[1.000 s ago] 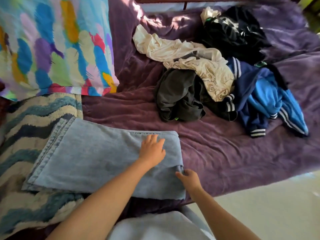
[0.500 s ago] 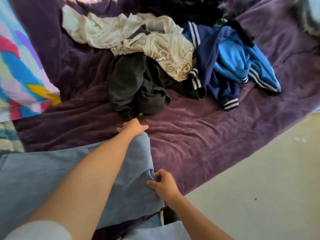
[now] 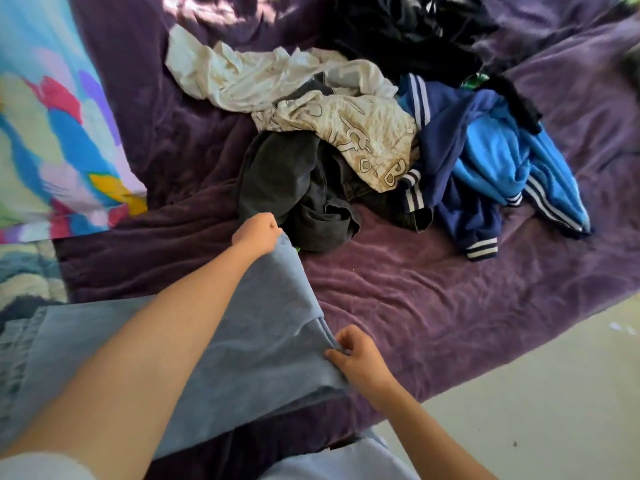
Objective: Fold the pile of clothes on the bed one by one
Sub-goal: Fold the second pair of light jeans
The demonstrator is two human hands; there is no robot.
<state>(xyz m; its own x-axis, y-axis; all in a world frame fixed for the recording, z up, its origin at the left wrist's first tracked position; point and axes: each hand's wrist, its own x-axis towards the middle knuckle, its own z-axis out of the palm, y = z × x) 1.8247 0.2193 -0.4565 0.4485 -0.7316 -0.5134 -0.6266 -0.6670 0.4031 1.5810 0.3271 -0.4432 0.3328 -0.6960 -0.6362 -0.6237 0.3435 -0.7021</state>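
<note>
1. Pale fabric (image 3: 332, 462): at the bottom edge of the view, nearest the camera, part of the person's own clothing. A white sleeve (image 3: 41, 465) shows at the lower left corner.
2. Right hand (image 3: 360, 362): thumb and fingers curled and pinching the near right corner of the light-blue garment (image 3: 242, 341), close to the bed's edge.
3. Light-blue garment: denim-like, lying in layers on the near left part of the bed. Its right edge is held between the two hands, and the left forearm crosses above it.
4. Left hand (image 3: 258, 233): fingers curled tight, gripping the far right corner of the same garment, just beside the dark grey garment (image 3: 287, 181).
5. Purple bed cover (image 3: 450, 306): plush and wrinkled, lying under every item listed. The pale floor (image 3: 536, 410) is to its right.
6. Wavy-patterned blanket (image 3: 24, 271): at the left edge of the view, blurred.
7. Pile of clothes, unfolded, from the middle to the far right of the bed:
   - The dark grey garment is crumpled and is the nearest piece.
   - A cream printed garment (image 3: 363, 140) is draped over the grey one's far side.
   - A white garment (image 3: 242, 77) is spread out behind and to the left, touching the cream one.
   - A navy-and-blue jacket (image 3: 485, 168) with white stripes at cuffs and hem lies on the right, against the cream garment.
   - A black garment (image 3: 398, 29) is the farthest piece, at the top of the view.
8. Multicoloured pillow (image 3: 52, 133): at the far left, lying on the purple cover.
</note>
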